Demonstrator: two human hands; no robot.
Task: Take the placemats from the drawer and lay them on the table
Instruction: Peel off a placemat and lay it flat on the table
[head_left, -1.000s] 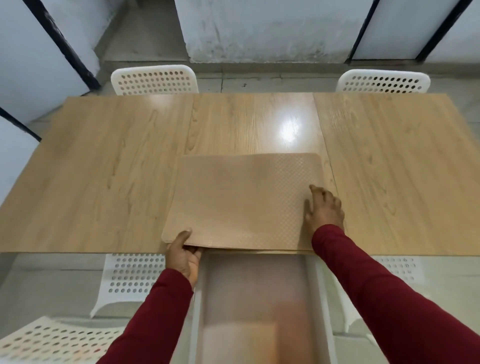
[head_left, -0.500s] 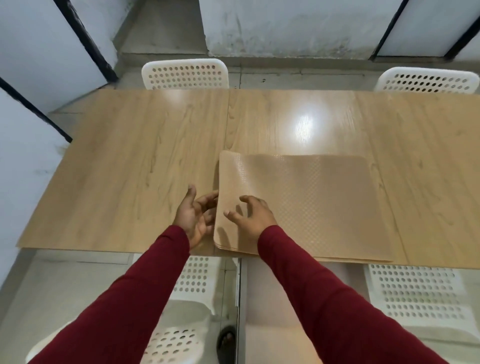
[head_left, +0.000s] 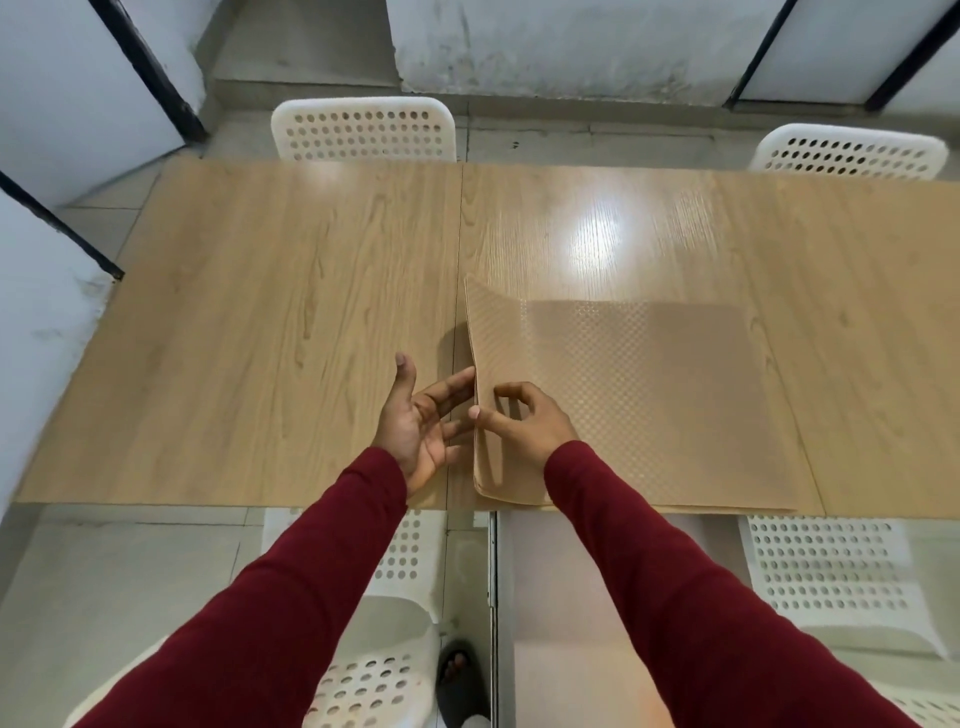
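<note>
From my head view, the stack of placemats (head_left: 649, 405) lies on the tabletop (head_left: 260, 322) at its near edge, right of centre. My right hand (head_left: 524, 426) pinches the top mat's lifted left edge; my left hand (head_left: 421, 421) waits released, fingers touching that edge. The mats look thin, light and floppy, so I judge both near corners are best to hold.

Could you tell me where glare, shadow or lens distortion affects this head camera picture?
Head view: a bright glare patch sits on the table beyond the placemats; the left hand casts a dark shadow by the lifted mat edge; wide-angle distortion bows the table's edges; the far-right chair looks slightly soft.
</note>
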